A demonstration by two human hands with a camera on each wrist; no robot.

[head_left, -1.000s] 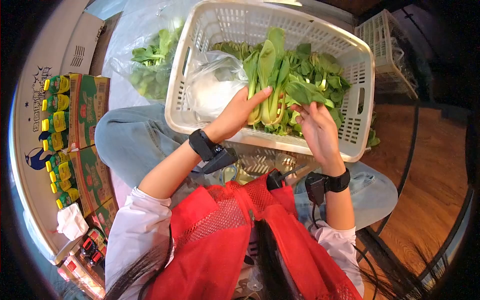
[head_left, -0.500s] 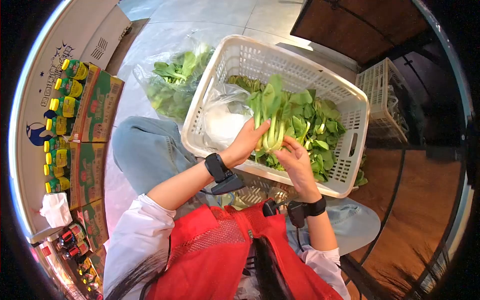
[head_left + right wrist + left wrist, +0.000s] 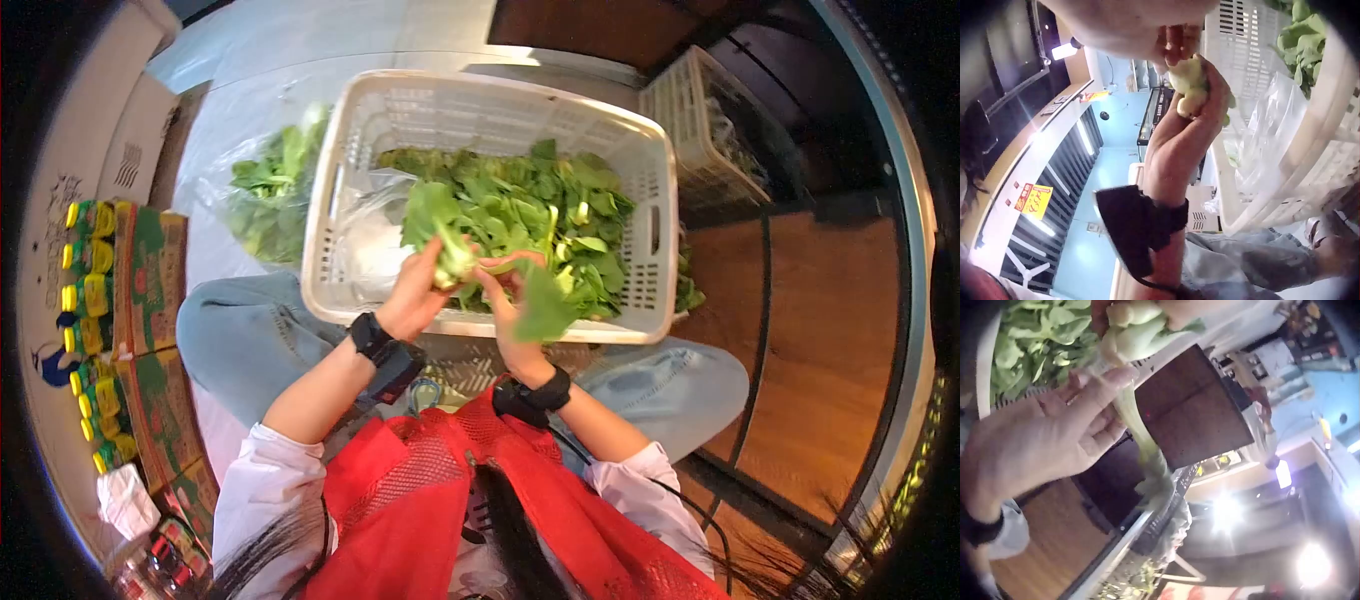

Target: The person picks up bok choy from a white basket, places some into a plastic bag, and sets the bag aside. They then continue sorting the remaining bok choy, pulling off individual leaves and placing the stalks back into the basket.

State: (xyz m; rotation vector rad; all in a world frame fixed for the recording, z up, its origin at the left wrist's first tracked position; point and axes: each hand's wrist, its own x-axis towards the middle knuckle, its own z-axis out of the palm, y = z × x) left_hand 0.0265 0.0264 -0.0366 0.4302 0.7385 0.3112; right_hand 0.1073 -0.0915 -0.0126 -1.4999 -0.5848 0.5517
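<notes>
My left hand [image 3: 412, 295] grips a leafy green bunch [image 3: 430, 212] by its pale base, above the basket's near side. Close on its right, my right hand [image 3: 517, 325] pinches the pale stalk of a single leaf [image 3: 546, 305], whose broad blurred blade spreads to the right. In the left wrist view the right hand [image 3: 1047, 437] has thumb and fingers on that stalk [image 3: 1135, 422], beside the bunch's base [image 3: 1132, 337]. The right wrist view shows the left hand [image 3: 1179, 144] curled round the pale base [image 3: 1188, 84]; the bunch's leaves are mostly hidden there.
A white plastic basket [image 3: 665, 190] holds many leafy greens [image 3: 590, 220] and a clear bag [image 3: 370, 240]. Left of it lies a bag of greens [image 3: 265, 190]. Cartons [image 3: 150, 290] and yellow-capped bottles [image 3: 95, 295] stand far left; another crate [image 3: 690, 120] stands back right.
The head view has shifted. The bunch has tilted left and come nearer the basket's near rim; the right hand, before at the bunch's base, now holds a leaf out to the right.
</notes>
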